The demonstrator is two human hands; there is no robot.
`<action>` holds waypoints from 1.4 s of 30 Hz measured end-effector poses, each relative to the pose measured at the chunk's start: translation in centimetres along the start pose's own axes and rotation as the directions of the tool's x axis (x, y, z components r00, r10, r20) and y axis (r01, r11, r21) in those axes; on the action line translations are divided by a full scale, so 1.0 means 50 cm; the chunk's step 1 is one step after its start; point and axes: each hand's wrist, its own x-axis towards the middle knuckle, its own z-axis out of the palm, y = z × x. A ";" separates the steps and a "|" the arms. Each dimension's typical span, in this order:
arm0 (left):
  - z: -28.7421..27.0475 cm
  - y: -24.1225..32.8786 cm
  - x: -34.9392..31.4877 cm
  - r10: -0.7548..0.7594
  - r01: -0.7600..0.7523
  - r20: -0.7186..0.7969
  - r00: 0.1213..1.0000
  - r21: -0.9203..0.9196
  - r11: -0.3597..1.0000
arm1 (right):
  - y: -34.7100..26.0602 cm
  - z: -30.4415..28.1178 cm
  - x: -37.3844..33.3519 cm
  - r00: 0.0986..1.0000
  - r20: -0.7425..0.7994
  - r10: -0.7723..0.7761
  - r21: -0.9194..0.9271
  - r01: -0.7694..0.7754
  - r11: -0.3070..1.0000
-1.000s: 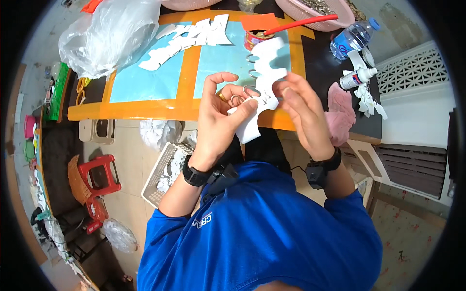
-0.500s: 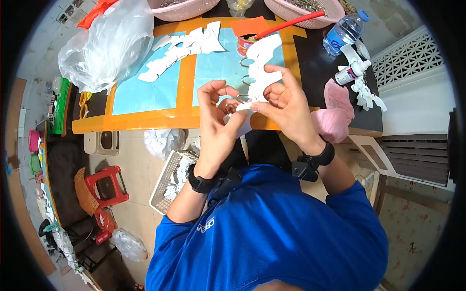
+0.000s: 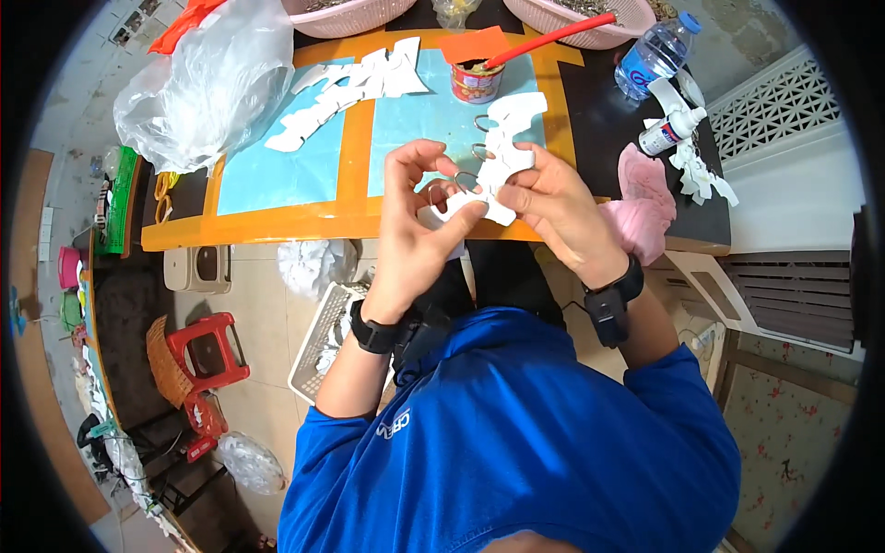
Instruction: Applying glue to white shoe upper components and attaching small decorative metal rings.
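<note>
Left hand [image 3: 413, 230] and right hand [image 3: 567, 214] both pinch the white scalloped strip [image 3: 501, 162] above the orange-taped table edge [image 3: 304, 226]; uneven pulling could crease it or work a metal ring [image 3: 476, 123] loose.

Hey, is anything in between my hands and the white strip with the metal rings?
Nothing visible is in the way: your left hand and right hand both hold the white strip directly, with bare fingers. The red can stands on the table near the strip's far end, not between it and either hand.
</note>
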 end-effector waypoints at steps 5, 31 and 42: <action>0.010 0.003 -0.009 0.077 -0.088 0.055 0.996 0.228 0.970 | 0.012 0.007 -0.008 0.994 -0.012 -0.108 -0.154 0.105 0.983; -0.019 0.025 0.017 -0.357 0.459 0.291 0.887 -0.632 0.625 | -0.001 -0.021 0.030 0.979 0.095 -0.181 0.062 0.176 0.982; -0.038 0.025 0.035 -0.497 0.557 0.273 0.824 -0.225 0.800 | -0.033 -0.035 0.043 0.982 0.169 -0.079 -0.155 0.106 0.982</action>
